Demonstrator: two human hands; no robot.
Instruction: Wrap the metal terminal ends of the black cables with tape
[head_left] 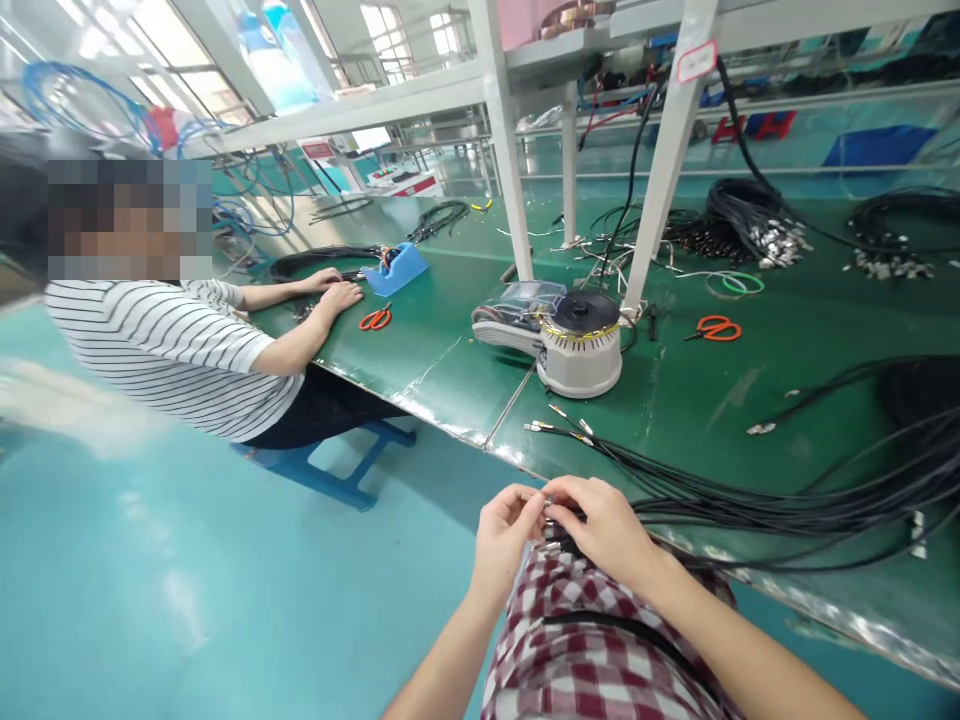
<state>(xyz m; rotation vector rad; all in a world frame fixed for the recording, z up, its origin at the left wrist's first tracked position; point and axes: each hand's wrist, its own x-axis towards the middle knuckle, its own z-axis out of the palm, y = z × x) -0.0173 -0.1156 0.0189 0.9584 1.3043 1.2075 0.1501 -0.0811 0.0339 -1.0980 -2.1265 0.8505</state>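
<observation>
Just off the table's front edge, my left hand [504, 528] and my right hand [606, 528] meet above my lap. Both are closed in a pinch around the small silver end of a cable [548, 503], which the fingers partly cover. More cable ends with metal connectors [553, 546] show just below my fingers. To the right of my right hand, a bundle of long black cables [720, 505] runs across the table. Several loose silver cable tips [541, 427] lie on the green surface beyond my hands.
A round white tape dispenser [581, 365] stands ahead, near a shelf post [660, 160]. Orange scissors [718, 328] lie right of it, another orange pair [376, 318] left. Coiled cables [750, 215] lie behind. A co-worker [172, 345] sits at left by a blue tape holder [397, 270].
</observation>
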